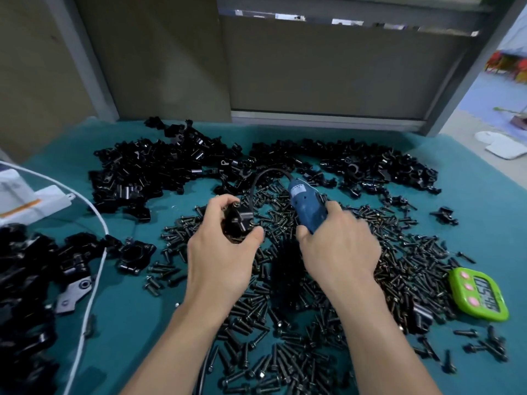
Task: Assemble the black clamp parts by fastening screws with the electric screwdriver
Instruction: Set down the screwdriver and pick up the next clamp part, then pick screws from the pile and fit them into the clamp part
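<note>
We're at the fastening step. Left grip (222,252) is curled round 1 black clamp (238,219), held above the desk (137,317) at the left edge of the screw pile (285,323). Right grip (339,249) is wrapped round the blue electric screwdriver (305,203), beside the clamp but not touching it; its bit is hidden. Likely next: seat the bit square on the clamp's screw, then trigger. We can't tell if a screw is seated.

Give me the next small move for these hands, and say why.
Probably swing the electric screwdriver across to the black clamp part and seat its bit on what looks like a screw at its top. The left hand grips that part, the right hand grips the screwdriver, and the two are apart; the bit is hidden.
</note>
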Demonstrator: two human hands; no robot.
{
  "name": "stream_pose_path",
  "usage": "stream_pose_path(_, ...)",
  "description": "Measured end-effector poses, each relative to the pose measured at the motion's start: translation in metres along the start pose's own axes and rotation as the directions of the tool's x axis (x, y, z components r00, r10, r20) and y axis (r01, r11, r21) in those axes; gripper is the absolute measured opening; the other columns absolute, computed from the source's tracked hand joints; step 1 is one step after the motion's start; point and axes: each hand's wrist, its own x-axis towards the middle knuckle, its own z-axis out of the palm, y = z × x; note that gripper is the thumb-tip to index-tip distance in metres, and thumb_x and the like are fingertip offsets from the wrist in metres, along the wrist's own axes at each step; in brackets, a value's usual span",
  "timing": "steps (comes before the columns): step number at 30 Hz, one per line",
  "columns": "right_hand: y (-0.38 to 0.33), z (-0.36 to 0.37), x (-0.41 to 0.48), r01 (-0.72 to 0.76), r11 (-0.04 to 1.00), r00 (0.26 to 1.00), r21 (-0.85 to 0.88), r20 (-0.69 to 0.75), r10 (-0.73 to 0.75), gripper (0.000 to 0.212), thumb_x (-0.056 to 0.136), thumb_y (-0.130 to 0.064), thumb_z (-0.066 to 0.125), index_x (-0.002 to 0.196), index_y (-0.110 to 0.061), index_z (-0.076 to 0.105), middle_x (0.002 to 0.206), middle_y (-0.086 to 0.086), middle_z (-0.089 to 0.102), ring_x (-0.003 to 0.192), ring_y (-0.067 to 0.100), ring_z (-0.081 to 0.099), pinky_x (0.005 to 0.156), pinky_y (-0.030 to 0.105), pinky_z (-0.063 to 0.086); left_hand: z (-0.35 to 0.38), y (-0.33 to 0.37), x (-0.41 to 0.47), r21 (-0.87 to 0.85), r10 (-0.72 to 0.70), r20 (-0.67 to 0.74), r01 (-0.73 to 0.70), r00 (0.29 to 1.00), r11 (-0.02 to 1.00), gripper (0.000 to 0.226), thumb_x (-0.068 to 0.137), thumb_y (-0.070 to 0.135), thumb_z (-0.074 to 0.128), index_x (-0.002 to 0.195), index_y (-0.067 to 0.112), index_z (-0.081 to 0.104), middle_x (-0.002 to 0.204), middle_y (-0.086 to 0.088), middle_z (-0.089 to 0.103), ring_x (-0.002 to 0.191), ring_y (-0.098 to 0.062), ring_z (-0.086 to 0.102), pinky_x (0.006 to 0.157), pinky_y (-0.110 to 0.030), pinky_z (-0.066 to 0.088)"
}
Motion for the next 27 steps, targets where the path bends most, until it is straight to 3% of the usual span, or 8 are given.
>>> stream_pose_path(3,-0.01,-0.005,-0.008,0.226,0.876,0.974,0.426,-0.119,-0.193,0.037,0.09,-0.056,0.063,0.118,-0.032,0.066,0.101,-0.014,0.068,0.095,0.009,0.063,0.082,0.029,0.049,0.002,0.003,-0.003,0.04,0.029,-0.053,-0.026,0.998,0.999,0.04,0.075,0.046,0.083,0.099,0.046,0.05,0.088,0.025,0.065,0.091,0.013,0.056,0.067,-0.014,0.038)
stream_pose_path(6,-0.027,0.0,-0.022,0.221,0.628,0.912,0.746,0.071,-0.405,0.034,0.085,-0.063,0.058,0.1,-0.036,0.072,0.081,-0.019,0.073,0.078,-0.005,0.068,0.065,0.011,0.049,0.001,0.001,-0.005,0.075,0.153,-0.124,-0.144,0.98,0.987,0.031,0.079,0.027,0.081,0.09,0.038,0.055,0.084,0.017,0.061,0.087,0.004,0.057,0.064,-0.013,0.037)
stream_pose_path(9,-0.036,0.014,-0.029,0.228,0.633,0.858,0.739,0.155,-0.49,0.024,0.09,-0.054,0.058,0.094,-0.034,0.069,0.075,-0.013,0.069,0.068,0.0,0.061,0.06,0.019,0.048,-0.002,-0.001,-0.003,0.068,0.157,-0.161,-0.147,0.974,0.987,0.029,0.084,0.011,0.076,0.09,0.035,0.062,0.088,0.017,0.061,0.089,0.003,0.057,0.068,-0.01,0.04)
stream_pose_path(14,-0.039,0.014,-0.027,-0.162,0.327,0.909,0.931,0.27,-0.319,0.025,0.103,-0.028,0.061,0.093,-0.015,0.08,0.089,0.004,0.08,0.086,0.024,0.075,0.086,0.049,0.06,-0.014,0.004,0.003,-0.006,0.282,0.035,-0.282,0.959,0.959,0.049,0.077,0.026,0.075,0.122,0.043,0.066,0.116,0.023,0.066,0.11,0.004,0.062,0.092,-0.01,0.046)
stream_pose_path(18,-0.043,0.009,-0.032,-0.434,0.101,0.848,0.895,0.444,-0.288,0.028,0.105,-0.029,0.058,0.104,-0.011,0.08,0.104,0.013,0.078,0.101,0.034,0.072,0.102,0.058,0.053,-0.026,0.005,0.006,-0.32,0.07,0.163,-0.015,0.984,0.947,0.028,0.086,0.036,0.069,0.111,0.041,0.078,0.109,0.015,0.078,0.101,-0.006,0.074,0.091,-0.03,0.058)
stream_pose_path(22,-0.054,0.002,-0.043,-0.505,0.038,0.748,0.862,0.46,-0.478,0.027,0.102,-0.025,0.058,0.117,-0.008,0.073,0.102,0.012,0.074,0.085,0.024,0.066,0.094,0.046,0.054,-0.054,0.009,0.009,-0.309,-0.09,0.022,0.092,0.996,0.947,0.024,0.092,0.029,0.073,0.08,0.049,0.082,0.088,0.016,0.08,0.089,-0.005,0.075,0.085,-0.036,0.058)
stream_pose_path(25,-0.078,-0.01,-0.055,-0.518,0.035,0.61,0.855,0.397,-0.686,0.028,0.102,-0.015,0.057,0.124,0.0,0.065,0.105,0.011,0.073,0.091,0.023,0.065,0.09,0.043,0.058,-0.095,0.009,0.001,-0.311,-0.176,-0.161,0.12,0.971,0.943,0.017,0.08,0.039,0.068,0.085,0.049,0.081,0.085,0.018,0.079,0.086,-0.003,0.075,0.082,-0.033,0.059)
stream_pose_path(27,-0.108,-0.014,-0.068,-0.473,0.078,0.584,0.878,0.379,-0.718,0.013,0.102,-0.01,0.058,0.111,-0.002,0.065,0.09,0.006,0.07,0.081,0.019,0.063,0.078,0.035,0.057,-0.121,0.007,-0.013,-0.384,-0.248,-0.303,0.12,0.92,0.915,0.022,0.079,0.035,0.067,0.092,0.047,0.08,0.088,0.017,0.08,0.088,-0.004,0.076,0.085,-0.034,0.059)
